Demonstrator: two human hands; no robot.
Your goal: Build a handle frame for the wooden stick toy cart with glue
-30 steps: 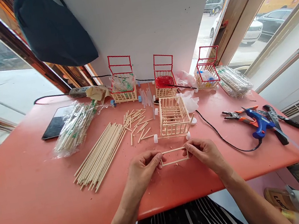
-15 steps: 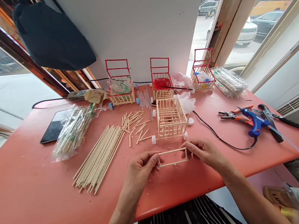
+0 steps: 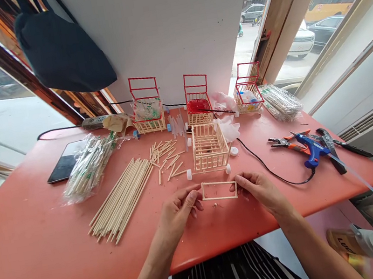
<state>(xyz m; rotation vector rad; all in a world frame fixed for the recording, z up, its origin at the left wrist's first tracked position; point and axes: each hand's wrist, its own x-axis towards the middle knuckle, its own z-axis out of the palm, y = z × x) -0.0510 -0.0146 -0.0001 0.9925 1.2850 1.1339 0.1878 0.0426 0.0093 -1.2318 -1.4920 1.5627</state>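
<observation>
A small rectangular frame of pale wooden sticks (image 3: 220,198) is held up just above the table's near side. My right hand (image 3: 256,190) pinches its right end between thumb and fingers. My left hand (image 3: 178,209) is beside the left end, its fingers loosely curled and apart, with the index fingertip close to the upper corner; whether it touches is hard to see. Just beyond the hands stands a stick-built cart (image 3: 210,147) with white wheels (image 3: 189,174). To the left lie a bundle of long sticks (image 3: 121,199) and scattered short stick pieces (image 3: 168,159).
Three carts with red handles, including the middle one (image 3: 197,97), line the back of the red table (image 3: 49,255). At right lie a blue glue gun (image 3: 316,152), its black cord and orange-handled pliers (image 3: 281,142). Wrapped sticks (image 3: 88,169) overlap a dark tablet (image 3: 61,166) at left.
The stick frame has shifted slightly right and tilted with my right hand. My left hand has loosened from the frame's left end, its fingers now further apart.
</observation>
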